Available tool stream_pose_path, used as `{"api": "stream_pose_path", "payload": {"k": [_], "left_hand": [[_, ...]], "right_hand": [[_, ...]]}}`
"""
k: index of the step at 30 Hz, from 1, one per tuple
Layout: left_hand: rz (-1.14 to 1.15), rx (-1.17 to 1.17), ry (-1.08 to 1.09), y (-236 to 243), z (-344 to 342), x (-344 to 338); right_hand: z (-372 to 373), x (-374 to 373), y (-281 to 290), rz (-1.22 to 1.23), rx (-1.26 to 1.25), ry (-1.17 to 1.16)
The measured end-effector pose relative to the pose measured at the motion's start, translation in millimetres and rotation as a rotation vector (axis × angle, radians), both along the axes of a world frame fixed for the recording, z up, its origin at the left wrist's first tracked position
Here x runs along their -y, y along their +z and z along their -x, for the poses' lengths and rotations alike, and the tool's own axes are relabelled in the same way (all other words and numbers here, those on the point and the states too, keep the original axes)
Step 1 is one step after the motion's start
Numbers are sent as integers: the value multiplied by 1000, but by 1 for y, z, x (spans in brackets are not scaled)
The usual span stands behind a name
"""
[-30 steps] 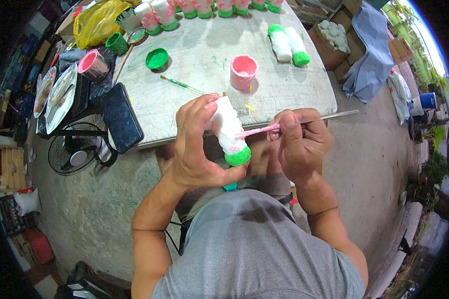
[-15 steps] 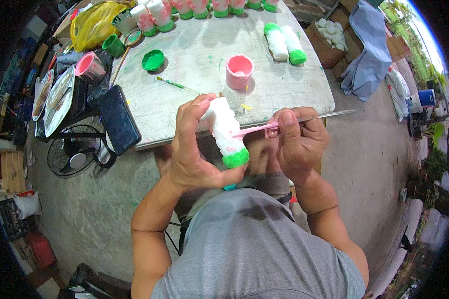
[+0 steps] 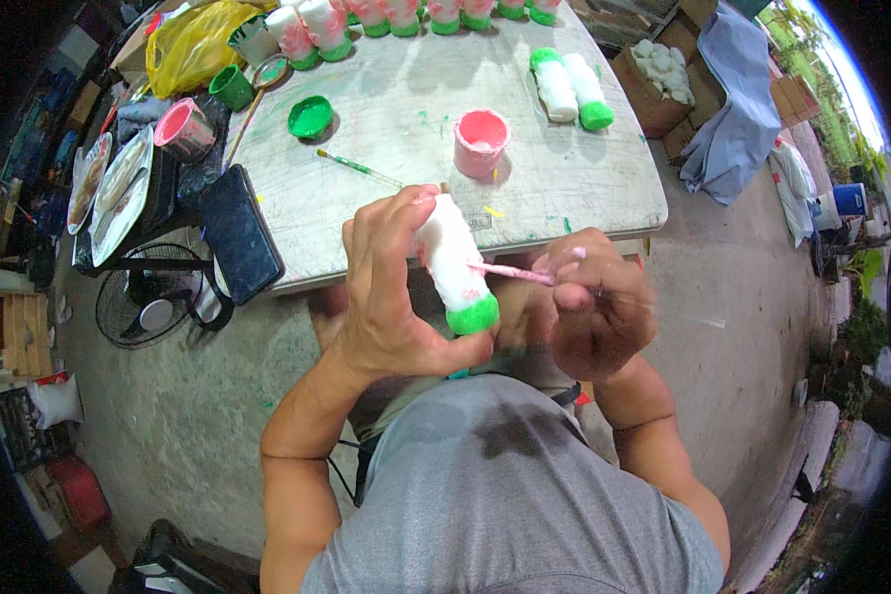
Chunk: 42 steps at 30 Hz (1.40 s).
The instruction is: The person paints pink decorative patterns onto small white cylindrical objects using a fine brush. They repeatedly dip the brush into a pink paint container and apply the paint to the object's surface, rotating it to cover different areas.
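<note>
My left hand [image 3: 378,287] is closed around the ends of a white, lumpy cylinder [image 3: 452,257] with a green-painted base, thumb at the green end and fingertips at the top. Pink paint marks its side and the part just above the green. In my right hand [image 3: 604,312], blurred by motion, is a paintbrush [image 3: 513,270] coated in pink, its tip touching the cylinder's right side. Both hands are above my lap at the table's near edge. A cup of pink paint [image 3: 481,147] stands on the table beyond them.
Two white-and-green cylinders [image 3: 570,89] lie at the table's [image 3: 396,119] far right; several pink-marked ones [image 3: 445,15] line the back. A green paint dish [image 3: 310,117], a thin brush [image 3: 358,168] and a phone [image 3: 240,236] are to the left. A fan [image 3: 153,302] stands below.
The right hand has rolled the brush to another angle, and its handle no longer shows clearly. The cylinder is turned slightly in my left hand, and the view has shifted a little.
</note>
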State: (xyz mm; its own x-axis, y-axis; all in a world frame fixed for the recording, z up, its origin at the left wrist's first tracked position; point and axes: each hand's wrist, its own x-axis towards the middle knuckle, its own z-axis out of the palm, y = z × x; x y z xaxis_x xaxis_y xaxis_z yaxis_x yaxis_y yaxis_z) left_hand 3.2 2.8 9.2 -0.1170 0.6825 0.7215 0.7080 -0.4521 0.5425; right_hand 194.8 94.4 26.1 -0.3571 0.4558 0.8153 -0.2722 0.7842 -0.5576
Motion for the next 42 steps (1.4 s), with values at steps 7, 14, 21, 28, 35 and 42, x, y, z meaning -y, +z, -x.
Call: {"api": "stream_pose_path", "payload": {"k": [7,14,21,28,35,42], "left_hand": [[79,-30,32,4,0,3],[77,-20,30,7,-2,4],[103,-18,34,6,-2,5],[92,-30,30,9,-4,3],[8,-155,142,6,-8,4],[2,-231,221,7,-10,6]], "right_hand": [[-16,7,9,-130,209,27],[-13,2,9,-121,212,52],[-17,6,10,-149,213,30],[-16,6,8,-123,195,32],[-17,10,10,-174,234,-52],[-12,20,9,-377,235,-1]]}}
